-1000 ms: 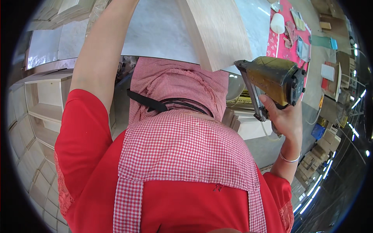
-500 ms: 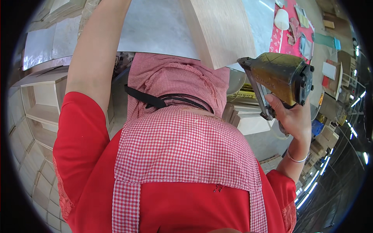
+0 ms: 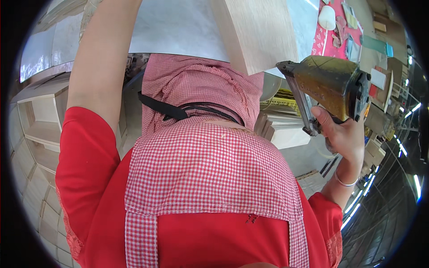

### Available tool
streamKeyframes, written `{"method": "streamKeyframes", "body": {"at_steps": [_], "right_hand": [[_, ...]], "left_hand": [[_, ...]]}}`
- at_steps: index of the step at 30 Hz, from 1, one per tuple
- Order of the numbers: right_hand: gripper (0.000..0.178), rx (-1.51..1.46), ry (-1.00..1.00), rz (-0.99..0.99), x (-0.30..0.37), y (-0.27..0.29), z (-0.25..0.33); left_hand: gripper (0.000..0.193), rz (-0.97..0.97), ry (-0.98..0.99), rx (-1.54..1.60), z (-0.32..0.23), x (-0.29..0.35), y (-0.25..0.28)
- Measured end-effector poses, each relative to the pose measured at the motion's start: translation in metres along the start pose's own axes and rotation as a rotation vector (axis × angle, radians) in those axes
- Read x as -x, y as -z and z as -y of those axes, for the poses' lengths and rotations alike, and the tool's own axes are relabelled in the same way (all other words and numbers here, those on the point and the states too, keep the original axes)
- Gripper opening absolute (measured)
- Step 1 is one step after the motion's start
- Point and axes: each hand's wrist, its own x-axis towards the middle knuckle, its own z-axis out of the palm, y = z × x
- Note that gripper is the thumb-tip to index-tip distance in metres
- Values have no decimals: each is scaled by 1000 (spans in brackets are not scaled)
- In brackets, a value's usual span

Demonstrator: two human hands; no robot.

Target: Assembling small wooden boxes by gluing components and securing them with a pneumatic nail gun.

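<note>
My right hand grips the handle of a worn yellow-brown nail gun at the right. The gun's nose lies close to the lower corner of a pale wooden panel at the top centre. My left arm reaches up along the left and leaves the picture at the top, so my left hand is out of view. My red shirt and red-and-white checked apron fill the middle and lower part of the picture.
A white sheet lies behind the panel. Pale wooden shelf units stand at the left. Stacked wood pieces sit below the gun. A red-covered table with small items is at the top right.
The nail gun and my right hand have shifted a little to the right and look larger. Its nose stays by the panel's lower corner. My left arm keeps its raised pose.
</note>
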Motion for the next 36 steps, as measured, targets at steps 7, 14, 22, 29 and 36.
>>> {"method": "streamKeyframes", "body": {"at_steps": [7,14,22,29,36], "right_hand": [[30,-129,-168,-65,12,-9,-3],[27,-123,-143,-97,15,-11,-4],[29,-61,-159,-31,7,-3,-3],[28,-186,-114,-96,20,-13,-13],[27,-102,-288,-157,10,-3,-23]], "left_hand": [[32,-2,-17,6,4,-1,-3],[32,-20,-46,-51,-5,2,-3],[31,-8,-51,-33,2,-2,-2],[33,-50,-45,-31,1,-1,-8],[60,-264,76,-292,-23,62,-8]]}}
